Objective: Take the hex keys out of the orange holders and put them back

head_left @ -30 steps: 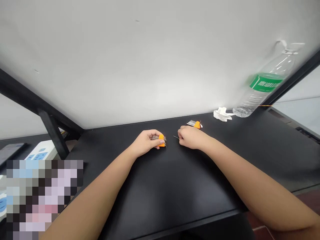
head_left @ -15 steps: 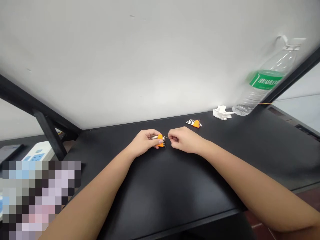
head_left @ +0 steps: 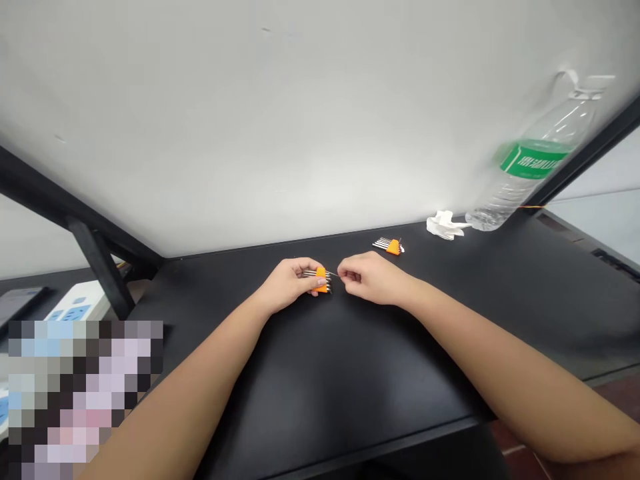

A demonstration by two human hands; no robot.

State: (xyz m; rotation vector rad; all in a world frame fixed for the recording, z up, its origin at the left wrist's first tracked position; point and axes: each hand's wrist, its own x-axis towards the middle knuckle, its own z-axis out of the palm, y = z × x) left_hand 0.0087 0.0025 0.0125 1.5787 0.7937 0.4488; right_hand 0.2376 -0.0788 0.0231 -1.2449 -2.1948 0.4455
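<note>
My left hand (head_left: 290,285) is closed around an orange hex key holder (head_left: 321,280), thumb on its near face. Several metal hex keys run through the holder, their bent ends showing on its right side. Just to the right, my right hand (head_left: 367,277) pinches a thin hex key (head_left: 334,275) between thumb and fingertips. Its left end is at the holder's right edge; whether it sits in a slot I cannot tell. A second orange hex key set (head_left: 393,247) lies on the black table behind my right hand.
Crumpled white tissue (head_left: 444,225) lies by the wall, beside a tall clear plastic bottle (head_left: 537,160) with a green label. A black metal frame (head_left: 95,260) rises at the left. White and blue boxes (head_left: 80,303) stand beyond it, partly behind a pixelated area.
Almost nothing differs. My right hand shifts very slightly right with the thin hex key, while my left hand keeps the holder in place.
</note>
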